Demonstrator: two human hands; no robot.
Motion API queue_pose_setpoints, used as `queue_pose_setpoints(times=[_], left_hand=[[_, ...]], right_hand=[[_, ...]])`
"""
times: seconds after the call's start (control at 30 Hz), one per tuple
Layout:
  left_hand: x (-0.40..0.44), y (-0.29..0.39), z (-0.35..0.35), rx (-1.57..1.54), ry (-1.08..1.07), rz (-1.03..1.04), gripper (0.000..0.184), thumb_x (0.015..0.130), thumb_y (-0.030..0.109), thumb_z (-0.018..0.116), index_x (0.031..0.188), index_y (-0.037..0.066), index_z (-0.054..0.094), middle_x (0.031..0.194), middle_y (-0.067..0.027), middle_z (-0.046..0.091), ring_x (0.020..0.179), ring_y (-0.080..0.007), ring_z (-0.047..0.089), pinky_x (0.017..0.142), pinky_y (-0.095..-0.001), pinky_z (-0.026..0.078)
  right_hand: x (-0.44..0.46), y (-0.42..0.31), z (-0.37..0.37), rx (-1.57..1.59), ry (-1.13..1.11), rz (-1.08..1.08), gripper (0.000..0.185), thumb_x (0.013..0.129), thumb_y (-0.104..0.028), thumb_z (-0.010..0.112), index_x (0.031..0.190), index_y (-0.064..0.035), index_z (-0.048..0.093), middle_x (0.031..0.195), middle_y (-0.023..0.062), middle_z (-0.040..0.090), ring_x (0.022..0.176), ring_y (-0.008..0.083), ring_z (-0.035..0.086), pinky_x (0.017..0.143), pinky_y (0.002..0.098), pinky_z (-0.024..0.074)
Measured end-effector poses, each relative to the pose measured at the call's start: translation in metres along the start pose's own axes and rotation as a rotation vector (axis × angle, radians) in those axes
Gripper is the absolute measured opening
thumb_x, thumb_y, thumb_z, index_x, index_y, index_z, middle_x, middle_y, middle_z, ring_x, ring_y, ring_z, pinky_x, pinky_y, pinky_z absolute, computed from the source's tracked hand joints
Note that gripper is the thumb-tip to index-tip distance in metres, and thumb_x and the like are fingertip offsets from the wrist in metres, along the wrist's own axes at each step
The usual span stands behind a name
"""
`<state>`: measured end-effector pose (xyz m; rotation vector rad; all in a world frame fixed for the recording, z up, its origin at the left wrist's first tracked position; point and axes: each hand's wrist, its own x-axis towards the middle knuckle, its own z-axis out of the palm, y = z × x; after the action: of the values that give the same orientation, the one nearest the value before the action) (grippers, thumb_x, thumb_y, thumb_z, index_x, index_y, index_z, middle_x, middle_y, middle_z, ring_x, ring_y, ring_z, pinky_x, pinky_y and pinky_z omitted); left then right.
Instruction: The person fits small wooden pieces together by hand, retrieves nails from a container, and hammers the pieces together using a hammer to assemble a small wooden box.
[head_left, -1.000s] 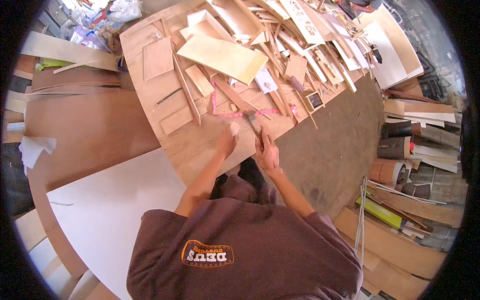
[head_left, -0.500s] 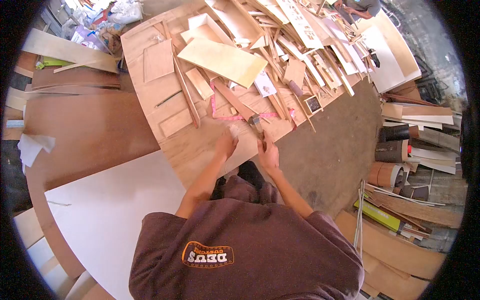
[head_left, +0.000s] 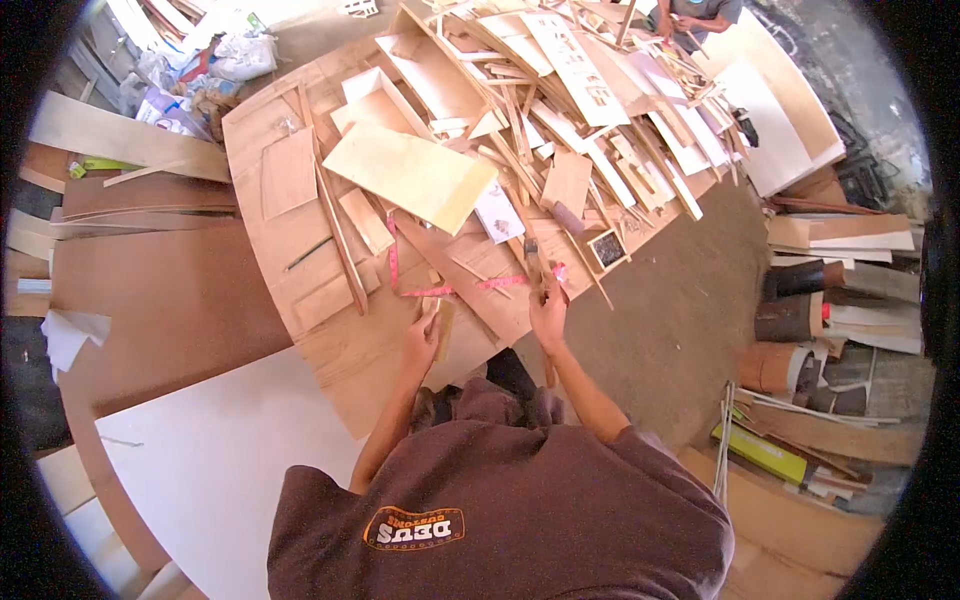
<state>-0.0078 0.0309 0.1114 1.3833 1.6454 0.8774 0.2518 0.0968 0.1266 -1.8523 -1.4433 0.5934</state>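
Note:
My right hand (head_left: 548,312) is closed round a hammer (head_left: 532,252), its head pointing away from me and its handle running back below my wrist. My left hand (head_left: 422,335) grips a small pale wood block (head_left: 445,330) over the near edge of the workbench. Just beyond both hands a pink measuring tape (head_left: 393,262) lies bent across the bench. A long brown wood strip (head_left: 462,280) lies between the hands, partly over the bench edge side. A pale wooden panel (head_left: 410,175) rests farther back.
The plywood bench (head_left: 270,255) carries a pencil (head_left: 308,254), wooden trays (head_left: 378,105) and a heap of wood strips (head_left: 590,150). A small dark-filled box (head_left: 606,248) stands near its right edge. Another person (head_left: 700,18) is at the far end. A white sheet (head_left: 230,430) lies at left.
My view has shifted, so the bench sits lower. The hammer has swung more upright in my right hand. My left hand has come lower, and the wood block in it now shows clearly.

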Motion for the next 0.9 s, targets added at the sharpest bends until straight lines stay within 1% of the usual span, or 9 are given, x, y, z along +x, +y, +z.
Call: queue_pose_setpoints(times=[0.1,0.3,0.37,0.53,0.63,0.73,0.8,0.83,0.9], left_hand=[[0.025,0.018,0.016,-0.326,0.068,-0.093,0.046,0.099,0.015,0.055,0.141,-0.001,0.046,0.134,-0.0166,0.058,0.112,-0.0186,0.059,0.096,-0.0275,0.043],[0.079,0.119,0.034,-0.848,0.182,-0.170,0.049,0.098,0.011,0.052,0.143,-0.006,0.040,0.134,-0.0135,0.056,0.117,-0.0166,0.055,0.101,-0.0280,0.042],[0.089,0.144,0.041,-0.909,0.223,-0.154,0.051,0.097,0.010,0.052,0.144,-0.005,0.038,0.135,-0.0132,0.055,0.118,-0.0172,0.055,0.102,-0.0283,0.041],[0.097,0.166,0.052,-0.899,0.395,-0.253,0.054,0.094,0.013,0.053,0.146,0.006,0.040,0.115,-0.0044,0.059,0.092,-0.0091,0.054,0.079,-0.0218,0.044],[0.095,0.169,0.052,-0.871,0.429,-0.207,0.052,0.092,0.014,0.053,0.143,0.010,0.044,0.104,-0.0009,0.057,0.080,-0.0055,0.046,0.067,-0.0189,0.038],[0.096,0.173,0.052,-0.794,0.461,-0.118,0.044,0.095,0.016,0.052,0.138,0.009,0.047,0.105,-0.0008,0.056,0.084,-0.0058,0.048,0.071,-0.0196,0.039],[0.099,0.194,0.052,-0.692,0.538,-0.073,0.037,0.099,0.019,0.049,0.134,0.009,0.048,0.107,-0.0014,0.055,0.092,-0.0076,0.050,0.079,-0.0218,0.041],[0.099,0.203,0.054,-0.651,0.573,-0.063,0.035,0.100,0.021,0.048,0.133,0.009,0.048,0.108,-0.0016,0.055,0.094,-0.0083,0.050,0.082,-0.0227,0.041],[0.099,0.216,0.058,-0.595,0.617,-0.063,0.030,0.104,0.024,0.044,0.129,0.009,0.048,0.111,-0.0024,0.054,0.102,-0.0104,0.050,0.089,-0.0250,0.041]], right_hand=[[0.048,0.017,0.010,-0.011,0.011,-0.119,0.050,0.086,-0.005,0.061,0.134,-0.0015,0.048,0.075,0.0155,0.061,0.066,0.0276,0.060,0.063,0.0407,0.0473],[0.126,0.012,0.017,-0.046,-0.130,-0.121,0.052,0.087,-0.007,0.060,0.136,-0.0035,0.044,0.095,0.0244,0.062,0.084,0.0409,0.061,0.074,0.0503,0.0475],[0.140,0.020,0.022,-0.034,-0.198,-0.159,0.053,0.090,-0.008,0.055,0.140,-0.0025,0.037,0.111,0.0303,0.057,0.103,0.0466,0.055,0.088,0.0529,0.0452],[0.162,0.029,0.036,-0.035,-0.388,-0.145,0.052,0.091,-0.009,0.056,0.139,-0.0021,0.037,0.117,0.0300,0.054,0.108,0.0467,0.052,0.092,0.0530,0.0434],[0.164,0.030,0.047,-0.121,-0.223,-0.340,0.055,0.090,-0.007,0.055,0.141,-0.0042,0.037,0.113,0.0307,0.058,0.101,0.0491,0.056,0.087,0.0543,0.0454],[0.167,0.019,0.036,-0.278,-0.132,-0.490,0.049,0.093,-0.010,0.054,0.140,-0.0046,0.040,0.114,0.0234,0.060,0.103,0.0369,0.058,0.085,0.0460,0.0478],[0.165,-0.002,0.024,0.391,-0.502,-0.153,0.043,0.099,-0.016,0.053,0.139,-0.0055,0.044,0.115,0.0136,0.058,0.101,0.0186,0.056,0.083,0.0314,0.0463],[0.166,-0.023,0.009,0.390,-0.506,-0.158,0.043,0.099,-0.016,0.053,0.139,-0.0055,0.044,0.115,0.0136,0.058,0.101,0.0186,0.056,0.083,0.0314,0.0463],[0.163,-0.073,-0.031,0.785,-0.934,0.077,0.039,0.102,-0.020,0.050,0.139,-0.0062,0.047,0.116,0.0067,0.055,0.097,0.0071,0.049,0.081,0.0218,0.0413]])
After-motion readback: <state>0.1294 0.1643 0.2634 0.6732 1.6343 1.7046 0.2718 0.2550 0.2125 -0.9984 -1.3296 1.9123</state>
